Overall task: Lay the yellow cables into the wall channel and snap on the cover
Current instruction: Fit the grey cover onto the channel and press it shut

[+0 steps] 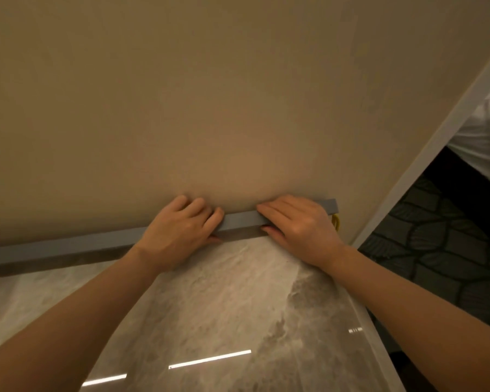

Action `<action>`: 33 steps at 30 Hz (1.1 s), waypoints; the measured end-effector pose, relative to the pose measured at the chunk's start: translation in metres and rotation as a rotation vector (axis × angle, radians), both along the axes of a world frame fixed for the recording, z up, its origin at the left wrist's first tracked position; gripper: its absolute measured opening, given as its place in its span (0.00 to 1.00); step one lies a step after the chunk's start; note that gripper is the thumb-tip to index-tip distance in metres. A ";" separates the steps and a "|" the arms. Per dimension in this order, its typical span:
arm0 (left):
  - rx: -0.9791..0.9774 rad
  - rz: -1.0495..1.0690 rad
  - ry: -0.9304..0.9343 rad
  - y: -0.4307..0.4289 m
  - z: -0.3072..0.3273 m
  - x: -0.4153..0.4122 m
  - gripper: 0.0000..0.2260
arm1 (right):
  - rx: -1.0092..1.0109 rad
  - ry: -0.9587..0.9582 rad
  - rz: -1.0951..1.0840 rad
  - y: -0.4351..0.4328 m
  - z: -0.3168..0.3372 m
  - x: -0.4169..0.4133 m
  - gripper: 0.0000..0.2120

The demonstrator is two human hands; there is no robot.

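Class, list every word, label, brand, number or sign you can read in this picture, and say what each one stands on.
None: no text can be read anywhere in this view.
The grey cover, wall, marble floor and yellow cable show no print.
The left hand and right hand hide parts of the cover.

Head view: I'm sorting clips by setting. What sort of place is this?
Probably a finished room indoors, perhaps a home: a plain beige wall, a glossy marble-look surface below it, and a grey cable channel along the wall's lower edge, ending near a white doorframe.
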State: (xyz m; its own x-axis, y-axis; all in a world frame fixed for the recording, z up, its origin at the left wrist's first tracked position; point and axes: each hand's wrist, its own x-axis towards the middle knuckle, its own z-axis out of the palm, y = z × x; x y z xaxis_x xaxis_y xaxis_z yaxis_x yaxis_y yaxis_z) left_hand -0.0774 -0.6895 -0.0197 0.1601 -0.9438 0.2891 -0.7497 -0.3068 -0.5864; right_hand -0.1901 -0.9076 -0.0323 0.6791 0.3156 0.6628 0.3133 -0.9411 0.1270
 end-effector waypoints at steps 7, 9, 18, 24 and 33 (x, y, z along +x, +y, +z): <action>0.005 0.109 0.075 0.008 0.015 -0.020 0.18 | -0.135 -0.044 -0.001 0.008 0.003 -0.008 0.08; 0.004 0.150 0.055 0.014 0.026 -0.029 0.22 | -0.144 -0.018 -0.009 0.010 0.003 -0.008 0.08; 0.075 0.489 0.193 0.073 0.048 -0.097 0.25 | -0.046 0.010 0.064 0.063 0.015 0.000 0.09; 0.020 0.771 0.260 0.143 0.075 -0.154 0.20 | 0.073 0.118 0.189 0.154 0.050 -0.006 0.09; -0.190 0.969 0.317 0.322 0.104 -0.236 0.17 | 0.366 0.324 0.215 0.349 0.067 -0.057 0.11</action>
State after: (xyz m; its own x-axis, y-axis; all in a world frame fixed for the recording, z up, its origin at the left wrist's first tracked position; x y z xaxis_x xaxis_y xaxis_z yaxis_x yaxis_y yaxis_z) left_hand -0.3131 -0.3678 0.0841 0.9210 -0.3132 0.2318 -0.2436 -0.9272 -0.2846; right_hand -0.2469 -0.5588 0.0350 0.8126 0.2578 0.5228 0.4730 -0.8157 -0.3330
